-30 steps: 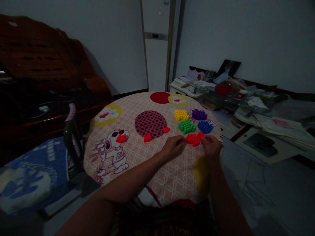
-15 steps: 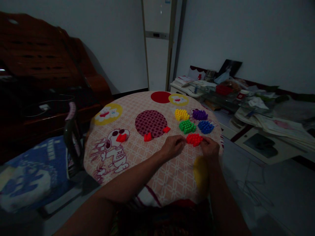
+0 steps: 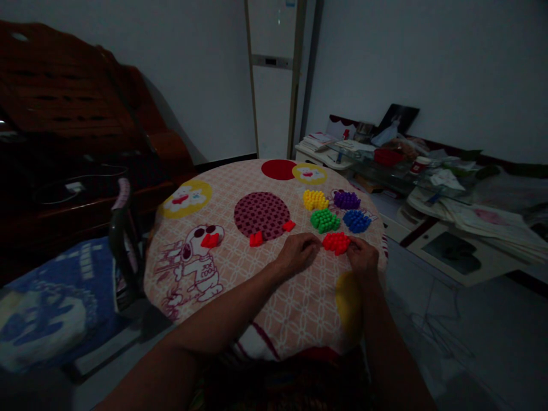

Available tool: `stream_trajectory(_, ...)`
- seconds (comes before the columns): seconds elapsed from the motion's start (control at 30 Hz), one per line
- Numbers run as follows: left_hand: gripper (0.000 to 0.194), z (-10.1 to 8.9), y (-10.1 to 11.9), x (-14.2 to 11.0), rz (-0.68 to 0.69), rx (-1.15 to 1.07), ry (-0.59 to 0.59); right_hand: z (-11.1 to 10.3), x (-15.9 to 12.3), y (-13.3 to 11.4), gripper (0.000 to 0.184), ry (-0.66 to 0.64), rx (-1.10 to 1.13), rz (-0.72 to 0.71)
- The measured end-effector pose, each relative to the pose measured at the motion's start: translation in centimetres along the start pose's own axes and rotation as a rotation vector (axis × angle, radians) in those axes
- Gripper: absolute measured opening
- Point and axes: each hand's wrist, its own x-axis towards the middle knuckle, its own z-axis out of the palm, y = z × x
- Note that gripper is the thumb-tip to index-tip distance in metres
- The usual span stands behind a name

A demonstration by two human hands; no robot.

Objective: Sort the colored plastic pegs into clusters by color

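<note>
Because the left hand [image 3: 298, 253] and right hand [image 3: 363, 257] curl inward, whether pinching I cannot tell, at the red cluster [image 3: 336, 244] on the near side of the green cluster [image 3: 325, 221], an uneven push could skew it or jam both together.

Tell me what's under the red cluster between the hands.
The patterned tablecloth shows around the red cluster, between the left hand and right hand. Whatever is directly beneath it is covered.

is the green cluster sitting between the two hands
No, the green cluster lies beyond the red cluster, which is the one between the hands.
</note>
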Motion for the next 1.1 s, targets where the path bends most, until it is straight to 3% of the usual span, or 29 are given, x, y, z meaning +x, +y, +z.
stream_trajectory(0.13, 0.023, -1.2, -0.5, 0.5, 0.005, 0.123, 0.046, 0.1, -0.3, 0.6, 0.042, 0.112, 0.048, 0.069)
stream_trajectory(0.23, 0.027, -2.7, -1.3, 1.0, -0.006, 0.306, 0.015, 0.1, -0.7, 1.5, 0.044, 0.167, 0.099, 0.101)
stream_trajectory(0.37, 0.021, -7.2, -2.4, 1.5, -0.108, 0.59, -0.026, 0.0, -0.9, 2.8, 0.042, 0.178, 0.14, 0.134)
stream_trajectory(0.53, 0.023, -13.6, -3.3, 0.5, -0.387, 0.794, 0.133, 0.1, -0.8, 3.9, 0.042, 0.177, 0.144, 0.166)
stream_trajectory(0.63, 0.032, -14.9, -3.7, -0.1, -0.473, 0.834, 0.001, 0.2, -0.7, 4.0, 0.042, 0.187, 0.141, 0.182)
stream_trajectory(0.77, 0.022, -13.4, -3.7, 0.0, -0.431, 0.746, -0.18, 0.1, -0.8, 3.0, 0.042, 0.197, 0.171, 0.191)
stream_trajectory(0.97, 0.015, -8.4, -2.1, 0.7, -0.102, 0.173, -0.31, -0.8, -2.1, -1.4, 0.032, 0.296, 0.197, 0.266)
stream_trajectory(1.03, 0.02, -6.2, -1.2, 0.8, -0.046, -0.056, -0.333, -1.0, -2.8, -3.2, 0.027, 0.224, 0.236, 0.265)
stream_trajectory(1.1, 0.026, -4.1, -0.4, 0.7, -0.027, -0.232, -0.345, -1.2, -3.5, -4.6, 0.026, 0.036, 0.323, 0.279)
